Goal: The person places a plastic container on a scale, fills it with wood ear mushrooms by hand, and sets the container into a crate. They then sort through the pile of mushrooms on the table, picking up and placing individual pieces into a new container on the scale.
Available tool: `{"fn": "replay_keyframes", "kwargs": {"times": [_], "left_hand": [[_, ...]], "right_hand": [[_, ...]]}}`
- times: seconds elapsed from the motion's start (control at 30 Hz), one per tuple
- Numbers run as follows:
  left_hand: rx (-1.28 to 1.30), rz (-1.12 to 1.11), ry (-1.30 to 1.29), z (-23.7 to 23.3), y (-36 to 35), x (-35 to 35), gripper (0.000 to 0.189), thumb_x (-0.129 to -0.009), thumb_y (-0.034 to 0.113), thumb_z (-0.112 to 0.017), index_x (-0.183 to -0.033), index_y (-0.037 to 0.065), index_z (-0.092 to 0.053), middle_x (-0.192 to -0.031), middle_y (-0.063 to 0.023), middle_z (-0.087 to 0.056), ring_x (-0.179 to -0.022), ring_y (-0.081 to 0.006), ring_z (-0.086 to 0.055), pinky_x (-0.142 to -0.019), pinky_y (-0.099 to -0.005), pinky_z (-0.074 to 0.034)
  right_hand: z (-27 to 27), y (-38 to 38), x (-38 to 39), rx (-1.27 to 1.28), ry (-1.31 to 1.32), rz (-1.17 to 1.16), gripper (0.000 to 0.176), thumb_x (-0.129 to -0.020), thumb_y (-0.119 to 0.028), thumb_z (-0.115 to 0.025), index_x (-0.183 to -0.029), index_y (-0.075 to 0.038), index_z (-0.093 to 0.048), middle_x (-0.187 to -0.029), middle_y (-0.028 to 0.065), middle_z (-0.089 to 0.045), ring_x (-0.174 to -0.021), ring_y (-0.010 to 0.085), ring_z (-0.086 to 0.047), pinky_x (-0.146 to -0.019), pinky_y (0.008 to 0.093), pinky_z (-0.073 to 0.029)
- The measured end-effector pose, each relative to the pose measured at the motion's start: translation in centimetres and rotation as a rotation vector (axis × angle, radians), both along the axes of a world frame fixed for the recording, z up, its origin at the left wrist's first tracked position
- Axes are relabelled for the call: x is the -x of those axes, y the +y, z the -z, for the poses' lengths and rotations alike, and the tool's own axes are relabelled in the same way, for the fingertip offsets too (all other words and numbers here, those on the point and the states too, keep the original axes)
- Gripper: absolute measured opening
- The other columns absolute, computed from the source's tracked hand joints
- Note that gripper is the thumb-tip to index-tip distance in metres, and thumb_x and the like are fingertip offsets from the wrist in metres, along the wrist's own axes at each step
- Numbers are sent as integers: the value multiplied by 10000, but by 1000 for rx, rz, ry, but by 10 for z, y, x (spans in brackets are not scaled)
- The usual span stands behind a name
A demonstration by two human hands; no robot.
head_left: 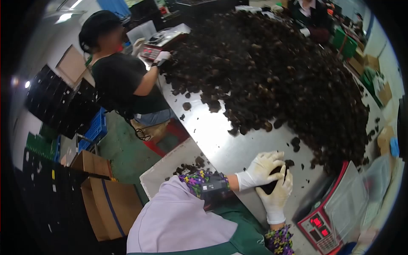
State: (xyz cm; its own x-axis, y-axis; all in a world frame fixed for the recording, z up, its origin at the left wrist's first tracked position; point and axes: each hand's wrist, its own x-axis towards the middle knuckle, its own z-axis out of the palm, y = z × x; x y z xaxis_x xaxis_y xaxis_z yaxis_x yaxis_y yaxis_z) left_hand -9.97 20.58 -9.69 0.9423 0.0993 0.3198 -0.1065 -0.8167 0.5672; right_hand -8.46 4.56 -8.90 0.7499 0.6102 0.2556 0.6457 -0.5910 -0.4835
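Note:
Both of my hands wear pale gloves and are close together over the near part of the metal table [199, 123]. My left hand [259, 172] curls over the top of some dark pieces [268, 186], and my right hand [278, 197] cups them from the near right side. The dark pieces are partly hidden between my palms and fingers. Beyond my hands a large pile of dark brown pieces [272, 72] covers much of the table. A few loose dark pieces [295, 144] lie between the pile and my hands.
A red scale [321, 225] with lit digits stands at the right. A white bin [157, 176] holding dark bits is at the left. One person [123, 76] works at the table's left side, another [310, 17] at the far end. Cardboard boxes [100, 212] stand lower left.

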Motion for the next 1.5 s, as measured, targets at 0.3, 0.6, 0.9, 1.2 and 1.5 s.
{"fn": "replay_keyframes", "kwargs": {"times": [0.3, 0.6, 0.9, 1.2, 1.5], "left_hand": [[432, -97, -8, -12, -18, 8, 329, -962, 364, -616, -1074, 69, -708, -1102, -124, -688, -969, -310, -686, -835, -382, -554], [876, -271, -36, 15, -47, -12, 306, -938, 302, -637, -1043, 25, -714, -1078, -125, -713, -1026, -273, -670, -938, -359, -514], [973, -314, -67, -61, -74, -15, 319, -904, 320, -663, -969, 14, -727, -988, -151, -729, -952, -276, -689, -882, -370, -528], [1068, 75, -360, -162, -168, -51, 152, -889, 58, -614, -989, 1, -714, -969, -106, -740, -901, -176, -685, -838, -330, -546], [1276, 263, -155, -176, -266, -121, 205, -961, 199, -676, -964, 4, -740, -817, 10, -682, -742, -73, -572, -677, -244, -477]], "right_hand": [[11, 8, 5, -7, 36, 65, 1170, -569, -384, -907, -1511, 5, -332, -1516, 240, -374, -1405, 445, -345, -1156, 534, -299], [10, 5, -8, -223, -51, -96, 990, -642, -142, -840, -1490, 7, -351, -1427, 239, -482, -1333, 419, -447, -1132, 491, -344], [-41, -19, -15, -439, -127, -143, 784, -705, -23, -751, -1421, 10, -434, -1279, 227, -563, -1208, 388, -545, -1041, 448, -416], [-153, -129, -43, -308, -452, 20, 826, -682, -112, -815, -1425, -14, -468, -1401, 224, -534, -1315, 402, -491, -1098, 476, -418], [-177, -231, -83, -101, -440, 233, 987, -693, -246, -847, -1517, -65, -334, -1395, 250, -476, -1252, 449, -493, -1067, 483, -447]]}}
